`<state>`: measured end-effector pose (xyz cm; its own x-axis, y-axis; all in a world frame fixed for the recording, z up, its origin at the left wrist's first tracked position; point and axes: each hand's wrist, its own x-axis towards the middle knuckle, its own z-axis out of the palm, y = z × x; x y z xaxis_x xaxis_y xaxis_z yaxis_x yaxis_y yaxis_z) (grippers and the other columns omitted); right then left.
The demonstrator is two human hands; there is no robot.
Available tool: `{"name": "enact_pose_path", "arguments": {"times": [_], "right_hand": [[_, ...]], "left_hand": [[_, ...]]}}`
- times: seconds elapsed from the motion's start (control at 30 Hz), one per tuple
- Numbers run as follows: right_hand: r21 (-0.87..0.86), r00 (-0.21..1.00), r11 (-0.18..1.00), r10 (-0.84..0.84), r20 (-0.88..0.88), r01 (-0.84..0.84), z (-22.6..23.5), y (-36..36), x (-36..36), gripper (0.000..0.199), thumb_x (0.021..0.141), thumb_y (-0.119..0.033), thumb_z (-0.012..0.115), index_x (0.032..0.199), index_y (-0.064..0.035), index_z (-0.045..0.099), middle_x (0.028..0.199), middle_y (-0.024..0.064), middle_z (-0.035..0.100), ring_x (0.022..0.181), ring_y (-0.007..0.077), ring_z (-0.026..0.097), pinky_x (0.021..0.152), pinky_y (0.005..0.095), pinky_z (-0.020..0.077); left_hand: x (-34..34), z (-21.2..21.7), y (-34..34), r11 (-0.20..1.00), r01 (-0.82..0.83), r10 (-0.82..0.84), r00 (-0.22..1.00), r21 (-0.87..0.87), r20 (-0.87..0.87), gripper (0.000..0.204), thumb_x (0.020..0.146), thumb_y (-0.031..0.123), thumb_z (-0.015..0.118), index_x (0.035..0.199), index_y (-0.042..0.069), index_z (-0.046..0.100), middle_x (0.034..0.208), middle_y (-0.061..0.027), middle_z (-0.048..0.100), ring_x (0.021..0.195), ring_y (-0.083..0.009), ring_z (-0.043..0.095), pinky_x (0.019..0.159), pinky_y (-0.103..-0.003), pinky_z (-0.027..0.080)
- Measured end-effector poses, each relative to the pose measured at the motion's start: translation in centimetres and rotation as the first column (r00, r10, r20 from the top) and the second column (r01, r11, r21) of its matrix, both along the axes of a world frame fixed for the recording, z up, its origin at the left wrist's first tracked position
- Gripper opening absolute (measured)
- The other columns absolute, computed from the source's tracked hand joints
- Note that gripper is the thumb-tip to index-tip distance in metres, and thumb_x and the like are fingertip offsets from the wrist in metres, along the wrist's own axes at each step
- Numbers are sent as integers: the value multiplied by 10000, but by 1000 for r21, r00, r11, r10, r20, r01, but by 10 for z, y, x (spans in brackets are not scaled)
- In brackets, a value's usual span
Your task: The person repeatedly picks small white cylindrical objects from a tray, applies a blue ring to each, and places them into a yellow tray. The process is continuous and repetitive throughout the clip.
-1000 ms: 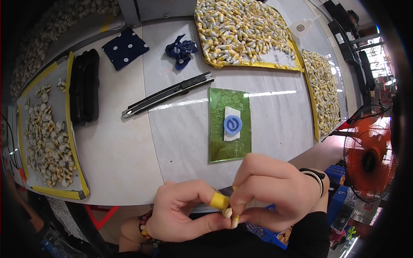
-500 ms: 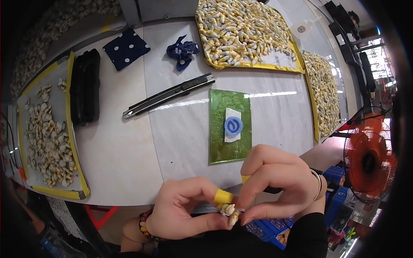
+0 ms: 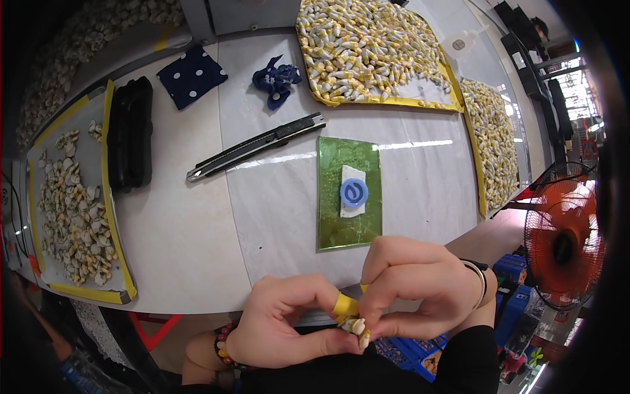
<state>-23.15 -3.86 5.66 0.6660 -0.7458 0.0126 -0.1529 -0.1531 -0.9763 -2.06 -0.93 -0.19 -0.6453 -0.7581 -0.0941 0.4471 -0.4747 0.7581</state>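
Left hand (image 3: 272,328): small pieces (image 3: 357,326) were pinched, seemingly for steadiness;
Right hand (image 3: 426,289): was placed against them; grip could not be told;
Blue disc (image 3: 354,192): was set mid-frame, perhaps for reach.

A broad, pale marble-patterned table (image 3: 177,223), a white light streak (image 3: 420,143) gleaming across it! Far right, bright barred windows (image 3: 567,68) glare beyond a round orange fan (image 3: 564,244).

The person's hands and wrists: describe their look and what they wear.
Left hand: yellow wrap around the index fingertip; bracelet of round red and amber beads at the wrist. Right hand: a mostly hidden bit of yellow at a finger; pale bangle and black band at the wrist. Black clothing shows below.
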Motion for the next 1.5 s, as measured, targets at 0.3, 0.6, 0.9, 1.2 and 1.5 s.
{"name": "enact_pose_path", "arguments": {"times": [0.3, 0.6, 0.9, 1.2, 1.5], "right_hand": [[-98, 994, 989, 106, -10, -107, -3, 4, 3, 193, 779, -103, 770, 922, -38, 657, 878, 88, 545, 761, 230, 568, 641, 301, 456], [-249, 980, 960, -159, -116, 126, -1, 19, -41, 276, 696, -183, 850, 897, -63, 702, 839, 54, 558, 709, 166, 559, 591, 259, 446], [-313, 957, 927, -260, -132, 208, -1, 30, -49, 219, 672, -111, 838, 841, -72, 706, 809, 52, 576, 685, 163, 559, 569, 259, 433], [-326, 912, 889, -382, -147, 320, -3, 45, -64, 198, 651, -59, 816, 814, -76, 706, 778, 48, 572, 658, 153, 550, 553, 258, 421], [-439, 867, 836, -451, -211, 328, 11, 42, -72, 210, 622, -4, 790, 788, -72, 681, 761, 53, 580, 663, 171, 567, 558, 271, 433]], "left_hand": [[22, 26, -12, 922, 222, -78, 909, -317, 410, 234, 727, 71, 828, 899, 15, 680, 861, -82, 701, 764, -150, 670, 671, -258, 509], [192, 87, -57, 510, 568, 848, -203, -646, 490, 281, 692, 108, 750, 936, 6, 654, 948, -156, 647, 950, -352, 595, 862, -389, 455], [175, 63, -226, 441, 529, 859, -16, -725, 511, 397, 804, 181, 704, 1174, 54, 637, 1057, -130, 676, 959, -276, 654, 800, -344, 515], [142, 31, -305, 453, 617, 817, 2, -644, 577, 450, 785, 198, 707, 1200, 47, 615, 1113, -145, 658, 979, -262, 650, 857, -361, 509], [147, 49, -277, 519, 517, 838, -153, -681, 523, 630, 759, 404, 752, 1249, 49, 578, 1181, -176, 615, 1056, -301, 619, 902, -380, 487]]}}
